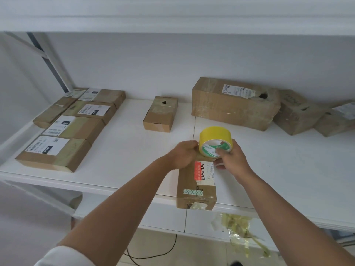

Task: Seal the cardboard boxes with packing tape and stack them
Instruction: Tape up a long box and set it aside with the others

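A long cardboard box [196, 187] with a red and white label lies at the front edge of the white shelf [123, 150]. A yellow roll of packing tape [213, 140] stands on the box's far end. My right hand [231, 158] grips the roll, with fingers hooked into its core. Curled fingers of my left hand [183, 154] press on the box's far left end, right beside the roll. Whether they pinch the tape's end is hidden.
Several flat labelled boxes [57, 150] lie at the shelf's left. A small box [160, 114] sits in the middle back, a large box [234, 103] and two more boxes [295, 112] at the right back. Crumpled tape scraps [238, 229] hang below the shelf's front edge.
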Demonstrator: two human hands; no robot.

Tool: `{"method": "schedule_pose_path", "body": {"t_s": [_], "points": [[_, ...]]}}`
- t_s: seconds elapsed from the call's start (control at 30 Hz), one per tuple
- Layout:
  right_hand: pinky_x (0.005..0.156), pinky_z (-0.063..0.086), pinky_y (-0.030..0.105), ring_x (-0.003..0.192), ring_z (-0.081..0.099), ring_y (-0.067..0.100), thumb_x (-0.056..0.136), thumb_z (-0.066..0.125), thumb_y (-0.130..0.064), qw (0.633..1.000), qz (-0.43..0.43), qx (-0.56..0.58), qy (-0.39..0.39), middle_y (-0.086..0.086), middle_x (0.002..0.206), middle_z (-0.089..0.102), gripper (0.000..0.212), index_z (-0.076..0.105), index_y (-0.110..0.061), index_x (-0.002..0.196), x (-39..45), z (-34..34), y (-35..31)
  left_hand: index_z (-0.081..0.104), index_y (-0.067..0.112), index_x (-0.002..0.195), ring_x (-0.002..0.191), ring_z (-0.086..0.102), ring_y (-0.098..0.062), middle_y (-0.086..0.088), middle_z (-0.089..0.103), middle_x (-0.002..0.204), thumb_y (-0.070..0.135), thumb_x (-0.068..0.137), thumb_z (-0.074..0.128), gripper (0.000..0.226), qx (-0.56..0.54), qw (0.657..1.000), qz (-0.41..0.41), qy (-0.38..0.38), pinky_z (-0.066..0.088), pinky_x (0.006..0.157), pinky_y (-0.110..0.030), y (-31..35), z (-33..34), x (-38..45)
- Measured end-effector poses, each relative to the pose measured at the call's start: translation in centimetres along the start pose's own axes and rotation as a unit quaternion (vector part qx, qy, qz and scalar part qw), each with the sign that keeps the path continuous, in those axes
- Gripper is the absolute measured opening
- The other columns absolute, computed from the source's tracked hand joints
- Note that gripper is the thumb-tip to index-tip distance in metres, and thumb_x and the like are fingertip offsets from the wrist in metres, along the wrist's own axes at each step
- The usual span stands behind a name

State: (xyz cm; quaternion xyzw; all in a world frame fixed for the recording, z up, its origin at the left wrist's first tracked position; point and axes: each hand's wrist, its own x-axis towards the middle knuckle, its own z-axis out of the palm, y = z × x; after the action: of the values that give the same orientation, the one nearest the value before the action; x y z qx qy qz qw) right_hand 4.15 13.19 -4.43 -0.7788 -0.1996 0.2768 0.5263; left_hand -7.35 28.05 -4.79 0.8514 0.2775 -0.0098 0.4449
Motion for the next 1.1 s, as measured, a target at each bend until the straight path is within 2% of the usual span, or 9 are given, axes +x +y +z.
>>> {"method": "schedule_pose_path", "body": {"t_s": [0.1, 0.27, 0.37, 0.5, 0.6, 0.7, 0.83, 0.93, 1.1], "points": [[0.057, 0.056, 0.032, 0.063, 0.071, 0.020, 0.098, 0.053, -0.012, 1.000, -0.003, -0.002, -0.005, 0.011, 0.097, 0.068, 0.026, 0.045, -0.016, 0.122, 0.0, 0.0, 0.1, 0.067, 0.012, 0.120, 0.114, 0.062, -0.026, -0.009, 0.067, 0.122, 0.012, 0.102, 0.045, 0.028, -0.068, 0.991, -0.044, 0.108, 0.049, 0.099, -0.037, 0.6, -0.7, 1.1], [0.060, 0.059, 0.033, 0.065, 0.072, 0.020, 0.098, 0.053, -0.014, 1.000, -0.001, -0.003, -0.008, 0.012, 0.100, 0.068, 0.027, 0.044, -0.016, 0.123, 0.2, 0.0, 0.1, 0.057, 0.015, 0.113, 0.098, 0.057, -0.023, -0.005, 0.064, 0.113, 0.036, 0.107, 0.032, 0.032, 0.072, 0.981, -0.116, 0.135, 0.043, 0.081, -0.035, 2.0, 0.5, 3.7], [0.059, 0.059, 0.032, 0.063, 0.071, 0.018, 0.099, 0.053, -0.014, 1.000, -0.003, 0.003, -0.009, 0.010, 0.098, 0.068, 0.028, 0.044, -0.016, 0.125, 0.2, 0.1, 0.3, 0.057, 0.016, 0.116, 0.105, 0.058, -0.027, -0.005, 0.064, 0.110, 0.050, 0.106, 0.021, 0.051, 0.221, 0.958, -0.129, 0.132, 0.039, 0.082, -0.039, 1.9, 1.4, 3.8], [0.056, 0.058, 0.030, 0.057, 0.068, 0.016, 0.098, 0.053, -0.012, 1.000, -0.011, 0.011, -0.005, 0.005, 0.092, 0.067, 0.032, 0.044, -0.015, 0.129, 0.5, 0.3, 0.5, 0.049, 0.017, 0.132, 0.118, 0.052, -0.031, -0.008, 0.059, 0.119, 0.038, 0.099, 0.046, 0.039, 0.367, 0.917, -0.083, 0.131, 0.041, 0.097, -0.045, 1.7, 1.3, 3.4], [0.057, 0.058, 0.030, 0.058, 0.068, 0.016, 0.098, 0.054, -0.012, 1.000, -0.010, 0.020, -0.007, 0.003, 0.091, 0.067, 0.035, 0.044, -0.016, 0.131, 0.5, 0.3, 0.7, 0.051, 0.016, 0.121, 0.110, 0.057, -0.029, -0.006, 0.062, 0.112, 0.032, 0.103, 0.039, 0.027, 0.349, 0.922, -0.049, 0.160, 0.042, 0.089, -0.041, 1.9, 1.4, 3.6], [0.055, 0.058, 0.028, 0.056, 0.067, 0.013, 0.098, 0.054, -0.011, 0.999, -0.012, 0.033, -0.010, 0.001, 0.089, 0.067, 0.037, 0.044, -0.017, 0.134, 0.4, 0.3, 0.7, 0.054, 0.015, 0.119, 0.108, 0.060, -0.031, -0.009, 0.065, 0.114, 0.036, 0.107, 0.027, 0.036, 0.279, 0.948, -0.082, 0.130, 0.045, 0.089, -0.041, 1.8, 1.2, 3.5], [0.054, 0.057, 0.027, 0.056, 0.068, 0.013, 0.098, 0.054, -0.011, 0.999, -0.008, 0.047, -0.011, 0.005, 0.086, 0.067, 0.038, 0.044, -0.017, 0.135, 0.5, 0.1, 0.8, 0.055, 0.016, 0.121, 0.114, 0.057, -0.033, -0.009, 0.061, 0.122, 0.034, 0.100, 0.043, 0.030, 0.320, 0.939, -0.084, 0.098, 0.047, 0.091, -0.043, 1.8, 1.2, 3.5], [0.054, 0.056, 0.027, 0.058, 0.069, 0.015, 0.098, 0.053, -0.011, 0.999, -0.017, 0.031, -0.014, 0.005, 0.089, 0.068, 0.038, 0.043, -0.016, 0.134, 0.5, 0.1, 1.1, 0.056, 0.016, 0.121, 0.113, 0.057, -0.032, -0.008, 0.062, 0.121, 0.038, 0.101, 0.042, 0.032, 0.304, 0.942, -0.099, 0.097, 0.047, 0.090, -0.043, 1.2, 1.3, 4.1], [0.072, 0.059, 0.043, 0.056, 0.071, 0.017, 0.095, 0.052, -0.017, 0.989, -0.070, -0.125, 0.027, 0.006, 0.086, 0.070, 0.024, 0.049, -0.024, 0.117, 1.5, -2.1, 1.1, 0.061, 0.012, 0.119, 0.110, 0.058, -0.032, -0.011, 0.064, 0.119, 0.049, 0.104, 0.025, 0.054, 0.268, 0.948, -0.122, 0.123, 0.043, 0.088, -0.041, 0.9, 1.5, 4.4]]}}
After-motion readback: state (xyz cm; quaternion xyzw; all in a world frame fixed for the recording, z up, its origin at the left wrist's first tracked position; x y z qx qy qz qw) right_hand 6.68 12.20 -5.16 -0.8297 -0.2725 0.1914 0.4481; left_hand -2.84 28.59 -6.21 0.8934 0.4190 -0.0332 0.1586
